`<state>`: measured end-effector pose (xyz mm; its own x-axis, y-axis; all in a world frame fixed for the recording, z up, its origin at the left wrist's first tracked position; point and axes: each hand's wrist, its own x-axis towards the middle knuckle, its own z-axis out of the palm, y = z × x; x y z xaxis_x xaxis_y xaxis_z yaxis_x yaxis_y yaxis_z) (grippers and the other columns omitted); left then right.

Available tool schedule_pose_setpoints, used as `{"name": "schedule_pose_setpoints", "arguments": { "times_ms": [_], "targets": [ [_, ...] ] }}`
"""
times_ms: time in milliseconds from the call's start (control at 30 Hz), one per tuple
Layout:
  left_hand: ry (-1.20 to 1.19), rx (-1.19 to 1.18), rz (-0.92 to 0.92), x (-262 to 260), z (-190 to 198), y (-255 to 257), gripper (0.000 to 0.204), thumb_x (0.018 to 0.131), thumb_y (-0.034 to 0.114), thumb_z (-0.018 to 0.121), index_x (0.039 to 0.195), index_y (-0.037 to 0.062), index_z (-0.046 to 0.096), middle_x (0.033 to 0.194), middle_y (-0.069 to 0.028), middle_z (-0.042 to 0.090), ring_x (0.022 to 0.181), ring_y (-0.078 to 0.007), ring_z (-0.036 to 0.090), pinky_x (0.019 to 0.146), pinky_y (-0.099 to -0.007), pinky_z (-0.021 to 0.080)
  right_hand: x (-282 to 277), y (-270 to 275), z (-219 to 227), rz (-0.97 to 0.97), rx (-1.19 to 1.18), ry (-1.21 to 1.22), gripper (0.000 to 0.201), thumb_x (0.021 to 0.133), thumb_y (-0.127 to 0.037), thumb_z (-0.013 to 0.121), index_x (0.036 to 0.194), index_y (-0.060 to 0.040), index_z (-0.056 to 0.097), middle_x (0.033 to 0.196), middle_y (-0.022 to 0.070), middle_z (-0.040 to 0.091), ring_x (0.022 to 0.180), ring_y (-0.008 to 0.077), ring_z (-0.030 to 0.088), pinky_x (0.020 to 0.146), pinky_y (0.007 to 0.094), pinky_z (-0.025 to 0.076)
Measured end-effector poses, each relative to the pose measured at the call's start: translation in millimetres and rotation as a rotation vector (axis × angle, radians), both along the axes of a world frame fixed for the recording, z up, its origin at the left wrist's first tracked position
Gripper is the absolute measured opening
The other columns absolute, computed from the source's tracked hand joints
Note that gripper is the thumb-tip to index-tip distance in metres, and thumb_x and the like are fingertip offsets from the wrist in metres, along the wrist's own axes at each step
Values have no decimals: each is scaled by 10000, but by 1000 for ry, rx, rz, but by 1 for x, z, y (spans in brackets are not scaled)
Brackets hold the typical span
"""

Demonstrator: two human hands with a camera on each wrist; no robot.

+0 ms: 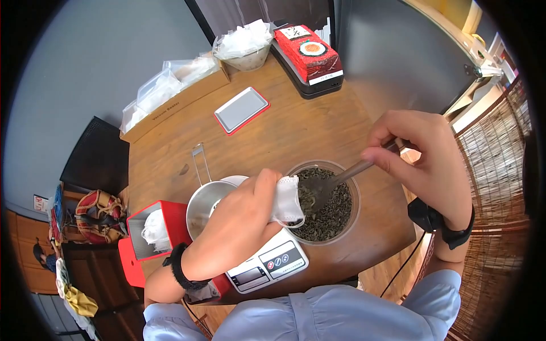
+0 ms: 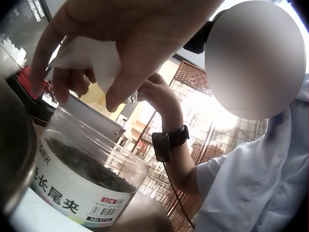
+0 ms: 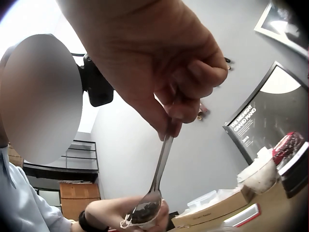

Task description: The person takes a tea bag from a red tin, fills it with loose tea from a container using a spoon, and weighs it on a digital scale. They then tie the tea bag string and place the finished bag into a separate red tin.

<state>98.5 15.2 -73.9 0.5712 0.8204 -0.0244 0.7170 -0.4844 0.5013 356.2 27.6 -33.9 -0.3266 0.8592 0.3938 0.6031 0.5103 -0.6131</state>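
My left hand [image 1: 236,224] pinches a small white drawstring filter bag [image 1: 288,200] beside the jar, its mouth turned right. My right hand [image 1: 426,150] grips a metal spoon [image 1: 355,170] by the handle, and the spoon's bowl reaches to the bag's mouth. Dark dried leaves, probably tea, lie in the spoon bowl [image 3: 146,208] in the right wrist view. Below is a clear plastic jar [image 1: 356,213] holding dark leaves [image 1: 335,213]; its printed label [image 2: 72,193] shows in the left wrist view. The bag's lower part is hidden by my left fingers.
A white scale [image 1: 290,258] stands near the front edge, a metal pan [image 1: 196,207] left of the hand. Farther left is a red box [image 1: 179,224] with white bags. Behind are a grey-and-red tray [image 1: 242,109], a cardboard box [image 1: 187,96], a bowl [image 1: 247,61] and a red package [image 1: 313,57].
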Motion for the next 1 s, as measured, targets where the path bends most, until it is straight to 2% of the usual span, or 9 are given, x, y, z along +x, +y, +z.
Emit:
{"name": "schedule_pose_setpoints", "arguments": {
  "times_ms": [300,467,567,700,800,867,933,967,1000],
  "targets": [
    [-113,-28,27,5,1,1,560,793,228,761,1163,10,401,947,-212,580,883,-408,585,706,-418,461,-27,-16,31,-66,358,-265,184,658,-39,762,702,-21,585,622,56,536,548,188,511,500,285,394],
    [-228,-190,36,5,5,3,528,806,166,742,1187,16,410,974,-161,577,873,-299,606,749,-356,472,-21,-25,28,-138,509,-259,195,635,-39,766,700,-27,583,612,49,517,545,192,496,484,288,367],
    [-243,-200,36,1,6,3,498,809,123,731,1185,23,419,992,-124,577,892,-219,597,783,-319,470,-18,-25,37,-72,489,-172,197,632,-37,761,712,-15,583,610,50,512,554,190,492,491,285,362],
    [-305,-293,16,-9,5,5,478,819,100,720,1187,33,423,997,-82,577,910,-166,584,818,-300,464,0,-20,32,-179,317,-109,171,701,-44,746,738,7,587,623,61,529,565,174,510,522,264,391],
    [-511,-494,12,-15,5,5,449,828,77,705,1181,46,430,988,-48,563,944,-126,568,832,-290,459,10,-8,7,-145,187,-120,153,740,-72,734,752,-2,598,673,70,586,569,212,549,532,288,432],
    [-738,-802,31,-16,10,5,434,822,38,689,1172,63,434,940,-35,534,934,-136,556,853,-324,464,9,-1,-18,-117,144,-187,148,750,-94,730,754,-14,605,713,74,625,568,254,578,529,321,463],
    [-834,-905,41,-19,11,7,454,801,22,690,1171,71,432,906,-30,512,905,-141,544,860,-350,468,4,0,-42,-65,-150,-200,138,771,-142,721,795,-40,632,740,66,651,668,245,613,637,338,496],
    [-927,-1013,49,-21,12,8,476,779,6,690,1171,78,430,872,-26,491,877,-145,533,866,-375,473,2,0,-48,-63,-145,-201,138,771,-142,721,795,-40,632,740,66,651,668,245,613,637,338,496],
    [-929,-1006,49,-23,12,8,476,779,6,690,1171,78,430,872,-26,491,877,-145,533,866,-375,473,0,-1,-52,-21,-129,-309,166,772,-188,721,821,-54,635,790,59,657,780,243,613,741,374,487]
  ]
}}
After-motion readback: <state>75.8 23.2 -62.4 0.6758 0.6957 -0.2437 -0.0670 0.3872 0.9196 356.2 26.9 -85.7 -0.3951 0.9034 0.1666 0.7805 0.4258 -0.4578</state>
